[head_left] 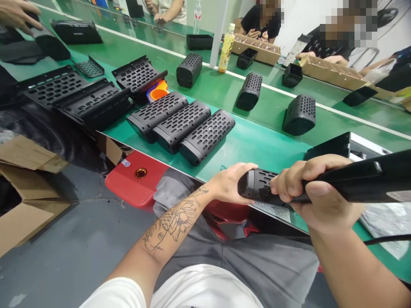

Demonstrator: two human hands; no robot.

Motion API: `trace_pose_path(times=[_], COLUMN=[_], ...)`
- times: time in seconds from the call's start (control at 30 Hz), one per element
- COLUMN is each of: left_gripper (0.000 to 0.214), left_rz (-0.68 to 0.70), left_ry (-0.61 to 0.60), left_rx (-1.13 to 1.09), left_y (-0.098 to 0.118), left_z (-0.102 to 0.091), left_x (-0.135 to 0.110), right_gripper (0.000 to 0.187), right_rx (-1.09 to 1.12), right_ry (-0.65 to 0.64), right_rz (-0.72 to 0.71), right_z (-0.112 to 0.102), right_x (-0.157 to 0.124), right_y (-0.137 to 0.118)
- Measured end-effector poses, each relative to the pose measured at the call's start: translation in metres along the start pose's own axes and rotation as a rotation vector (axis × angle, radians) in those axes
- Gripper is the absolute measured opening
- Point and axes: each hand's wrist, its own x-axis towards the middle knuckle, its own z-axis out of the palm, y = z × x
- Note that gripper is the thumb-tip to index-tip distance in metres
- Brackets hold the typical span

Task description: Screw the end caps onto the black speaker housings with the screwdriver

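My left hand wraps round the end of a black perforated casing held over my lap at the table's near edge. My right hand grips a long black tool whose body runs off to the right, its tip pressed against the casing. A black cable trails from the tool. Three more perforated black casings lie side by side on the green belt just ahead of my hands.
Stacked black perforated panels and an orange part lie at left. Single casings ride the far belt by a yellow bottle. Other people work at cardboard trays beyond. A red stool and cardboard stand below.
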Motion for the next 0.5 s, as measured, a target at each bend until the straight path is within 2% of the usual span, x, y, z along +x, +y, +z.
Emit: trace_pose_path(times=[0.13, 0.33, 0.5], left_gripper=[0.112, 0.111, 0.108], left_rz=[0.029, -0.026, -0.005], left_ry=[0.013, 0.017, 0.064], left_rx=[-0.002, 0.014, 0.13], left_y=[-0.003, 0.002, 0.005], left_z=[0.002, 0.001, 0.004], left_x=[0.0, -0.001, -0.003], right_gripper=[0.024, 0.026, 0.024], right_rx=[0.022, -0.002, -0.087], right_ry=[-0.047, -0.073, -0.056], right_rz=[0.004, 0.001, 0.028], right_z=[-0.001, -0.007, -0.006], right_x=[-0.003, -0.007, -0.018], right_y=[0.004, 0.008, 0.014])
